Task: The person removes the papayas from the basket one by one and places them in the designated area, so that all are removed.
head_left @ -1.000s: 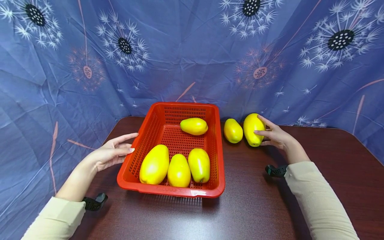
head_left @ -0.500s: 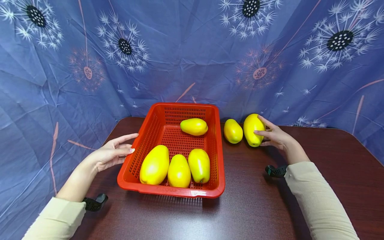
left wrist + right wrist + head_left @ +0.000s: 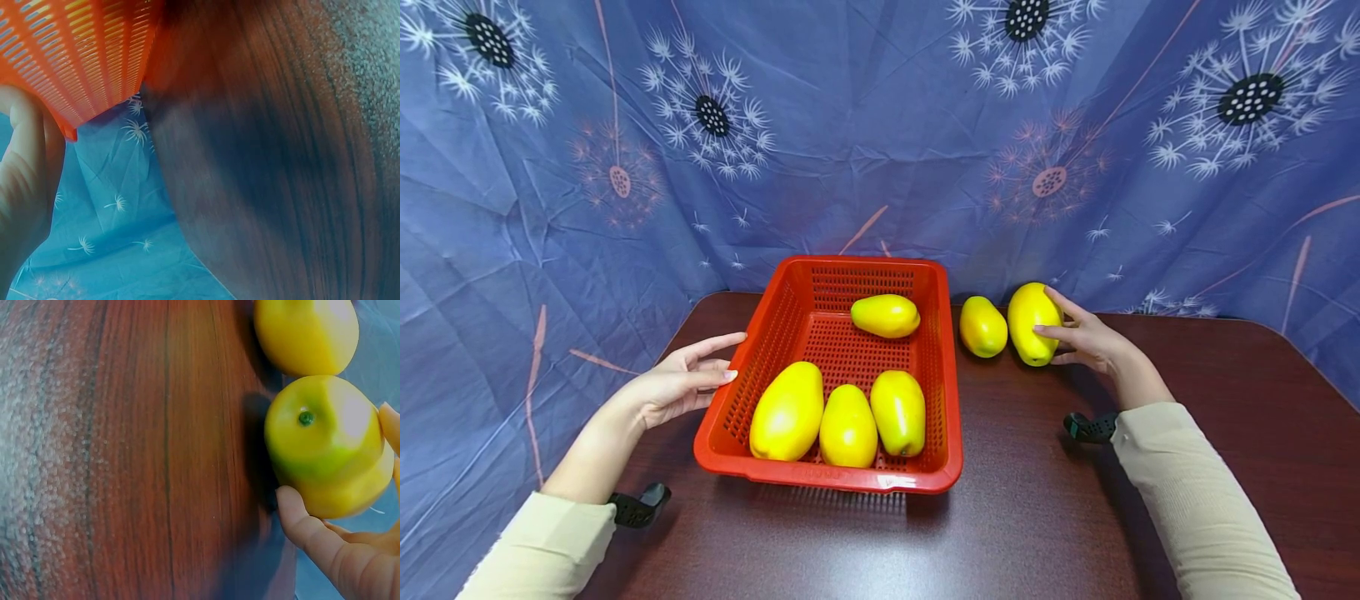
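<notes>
Over the last second nothing visibly shifts. The right hand [image 3: 1086, 342] grips the large, glossy yellow oval fruit [image 3: 1026, 321], thumb and fingers on opposite sides, near the far edge of the dark reddish-brown wood-grain table [image 3: 1015, 500]. The left hand [image 3: 673, 383] rests extended fingers against the left rim of the red perforated plastic basket [image 3: 760, 472]. This reads as a pause, the gripped fruit being outside the basket.

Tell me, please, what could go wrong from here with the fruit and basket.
The right hand could lose the rightmost fruit, which looks smooth and rounded. Lifting it might bump its neighbour, close beside it, and set that rolling. The basket may shift if the left hand, which touches it, pushes.
</notes>
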`<state>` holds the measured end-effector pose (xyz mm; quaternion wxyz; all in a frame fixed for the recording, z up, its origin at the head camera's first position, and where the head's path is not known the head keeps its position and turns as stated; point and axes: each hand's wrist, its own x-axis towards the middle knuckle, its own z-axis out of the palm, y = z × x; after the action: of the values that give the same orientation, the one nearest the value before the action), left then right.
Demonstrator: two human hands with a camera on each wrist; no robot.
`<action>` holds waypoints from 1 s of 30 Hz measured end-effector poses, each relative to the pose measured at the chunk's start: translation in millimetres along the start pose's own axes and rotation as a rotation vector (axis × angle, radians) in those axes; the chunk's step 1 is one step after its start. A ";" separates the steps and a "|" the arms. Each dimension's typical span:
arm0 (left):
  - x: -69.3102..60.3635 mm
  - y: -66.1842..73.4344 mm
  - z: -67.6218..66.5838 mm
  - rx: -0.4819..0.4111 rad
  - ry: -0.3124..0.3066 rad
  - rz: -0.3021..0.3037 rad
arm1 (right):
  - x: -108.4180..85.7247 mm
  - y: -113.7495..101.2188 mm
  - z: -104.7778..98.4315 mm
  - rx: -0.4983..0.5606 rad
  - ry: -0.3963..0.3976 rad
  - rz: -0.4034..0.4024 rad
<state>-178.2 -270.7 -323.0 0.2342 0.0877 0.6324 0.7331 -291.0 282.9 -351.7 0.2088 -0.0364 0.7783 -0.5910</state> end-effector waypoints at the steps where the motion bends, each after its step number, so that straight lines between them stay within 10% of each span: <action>1: 0.0 0.1 0.1 0.001 0.001 0.000 | 0.1 -0.1 0.1 0.001 0.002 0.000; 30: 0.3 1.0 0.0 -0.001 -0.006 -0.005 | -19.1 -14.7 -13.2 0.011 0.049 0.005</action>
<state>-178.7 -270.7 -322.1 0.2379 0.0883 0.6315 0.7327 -281.2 296.3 -329.7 0.1910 -0.0189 0.7802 -0.5954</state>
